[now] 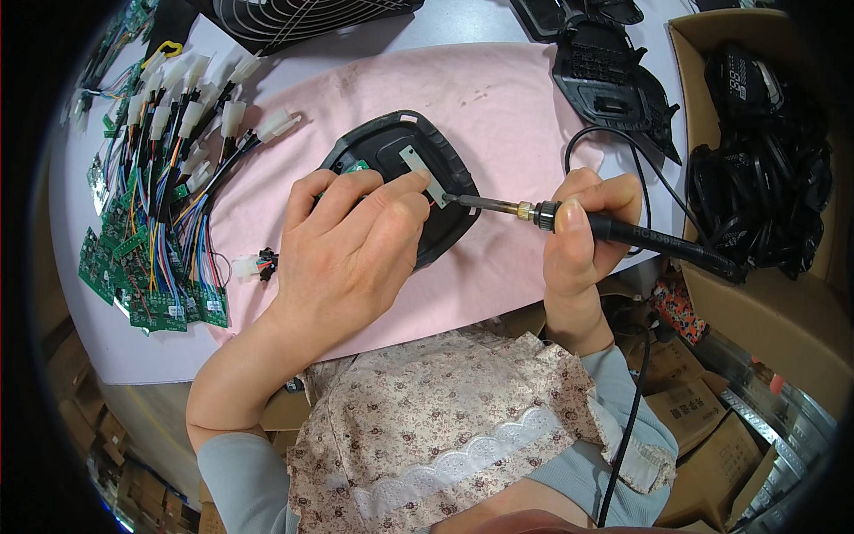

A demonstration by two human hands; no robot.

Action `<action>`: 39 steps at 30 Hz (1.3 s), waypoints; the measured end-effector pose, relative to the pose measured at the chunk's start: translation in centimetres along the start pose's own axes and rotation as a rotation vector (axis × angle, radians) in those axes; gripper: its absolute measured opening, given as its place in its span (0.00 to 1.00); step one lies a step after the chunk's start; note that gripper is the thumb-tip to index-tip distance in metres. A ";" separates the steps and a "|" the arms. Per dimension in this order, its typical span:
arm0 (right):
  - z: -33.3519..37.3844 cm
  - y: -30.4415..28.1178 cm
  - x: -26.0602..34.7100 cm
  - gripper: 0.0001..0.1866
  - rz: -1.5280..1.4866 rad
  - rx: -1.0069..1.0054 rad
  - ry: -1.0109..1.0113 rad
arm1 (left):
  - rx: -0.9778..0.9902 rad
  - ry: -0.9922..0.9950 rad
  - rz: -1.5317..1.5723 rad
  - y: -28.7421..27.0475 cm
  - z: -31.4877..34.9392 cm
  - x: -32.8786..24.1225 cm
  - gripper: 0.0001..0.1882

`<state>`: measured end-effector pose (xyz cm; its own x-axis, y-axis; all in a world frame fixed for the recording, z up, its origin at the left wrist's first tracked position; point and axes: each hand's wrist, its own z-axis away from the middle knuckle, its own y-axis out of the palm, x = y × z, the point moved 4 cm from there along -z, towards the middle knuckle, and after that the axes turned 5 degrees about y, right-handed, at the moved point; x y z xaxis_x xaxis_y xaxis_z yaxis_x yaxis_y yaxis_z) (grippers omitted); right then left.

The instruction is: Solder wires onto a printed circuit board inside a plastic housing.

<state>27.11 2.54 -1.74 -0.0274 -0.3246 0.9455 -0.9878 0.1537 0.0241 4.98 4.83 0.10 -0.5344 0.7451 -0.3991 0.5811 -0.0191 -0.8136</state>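
A black plastic housing (449, 233) lies on a pink cloth (507, 98). My left hand (342, 245) is closed over its left side, with a fingertip on a narrow pale strip board (414, 161) inside. Part of a green circuit board (358, 166) shows above the knuckles; the rest is hidden by the hand. A white connector (245, 269) on short wires sticks out beside the left wrist. My right hand (583, 236) is closed round a black soldering iron (649, 238). The iron's tip reaches the lower end of the strip board, where a thin red wire shows.
Several green circuit boards (142, 267) with bundled wires and white connectors (190, 117) lie on the left. Black plastic housings (605, 76) sit at the back right. On the right, a cardboard box (765, 325) holds black parts (756, 187). A fan with a wire grille (307, 13) stands at the back.
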 end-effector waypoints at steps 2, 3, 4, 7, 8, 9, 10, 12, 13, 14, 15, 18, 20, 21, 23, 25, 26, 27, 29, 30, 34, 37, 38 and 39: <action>0.0 0.0 -0.1 0.12 -0.004 0.002 0.002 | 0.001 -0.003 0.002 0.0 0.0 0.0 0.13; 0.1 0.0 -0.1 0.12 -0.004 0.001 0.002 | 0.001 -0.003 0.002 0.0 0.0 0.0 0.13; 0.1 0.0 -0.1 0.12 -0.006 -0.002 0.006 | 0.000 -0.004 0.002 0.0 0.0 0.0 0.13; 0.0 -0.1 -0.1 0.13 0.004 0.001 0.002 | -0.006 -0.002 0.004 0.0 -0.1 0.1 0.13; 0.0 -0.1 0.0 0.13 0.015 0.006 -0.005 | -0.006 0.000 0.004 0.0 -0.1 0.1 0.13; -0.1 0.1 0.1 0.13 0.015 0.005 -0.006 | -0.012 0.004 0.001 0.0 -0.1 0.1 0.13; -0.3 0.2 0.3 0.13 0.028 -0.084 0.003 | -0.019 0.009 -0.003 -0.1 -0.1 0.0 0.13; -0.8 0.1 0.7 0.13 0.041 -0.175 0.005 | -0.015 0.015 -0.001 0.0 -0.1 0.1 0.14; -1.0 0.0 1.0 0.12 0.071 -0.148 -0.020 | -0.008 0.017 0.001 0.0 0.0 0.1 0.14; -1.2 0.1 1.2 0.12 0.097 -0.120 -0.046 | -0.012 0.021 -0.004 0.1 0.1 0.1 0.14; -1.5 -0.1 1.2 0.12 0.095 -0.120 -0.054 | -0.015 0.019 0.006 0.1 0.2 0.1 0.14; -2.4 0.5 0.8 0.12 0.114 0.032 0.030 | -0.015 0.015 0.009 0.1 0.3 0.1 0.15; -2.9 1.0 0.4 0.12 0.097 0.021 -0.014 | -0.017 0.010 0.004 0.2 0.4 0.0 0.15; -3.1 1.2 0.2 0.11 0.079 0.010 -0.054 | -0.010 0.006 0.005 0.2 0.5 0.0 0.15; -3.0 1.5 -0.2 0.11 0.069 0.022 -0.060 | -0.010 -0.005 0.005 0.3 0.5 0.0 0.15; -3.0 1.8 -0.5 0.10 0.056 0.036 -0.062 | -0.008 -0.014 0.005 0.2 0.5 0.0 0.14; -2.9 1.9 -0.5 0.10 0.061 0.036 -0.052 | -0.011 -0.021 0.007 0.2 0.5 0.1 0.14; -2.9 2.0 -0.6 0.10 0.067 0.035 -0.043 | -0.007 -0.025 0.004 0.3 0.6 0.1 0.13; -2.8 1.9 -0.9 0.10 0.054 0.037 -0.034 | -0.005 -0.035 0.000 0.2 0.5 0.1 0.13; -2.8 1.8 -1.1 0.09 0.041 0.031 -0.029 | -0.006 -0.033 0.015 0.1 0.4 0.1 0.13; -2.8 1.8 -0.8 0.09 0.041 0.036 -0.005 | -0.005 -0.032 0.039 0.0 0.3 0.2 0.14; -2.7 1.8 -0.9 0.09 0.038 0.042 0.037 | -0.007 -0.039 0.034 0.0 0.3 0.2 0.15; -2.7 1.8 -0.8 0.09 0.026 0.039 0.037 | -0.006 -0.038 0.034 0.1 0.3 0.1 0.15; -2.7 1.7 -0.7 0.10 0.013 0.035 0.037 | -0.008 -0.036 0.032 0.1 0.3 0.0 0.15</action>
<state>25.84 5.61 -1.51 -0.0357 -0.2883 0.9569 -0.9922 0.1246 0.0005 4.84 4.65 -0.12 -0.5373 0.7196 -0.4400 0.6029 -0.0372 -0.7970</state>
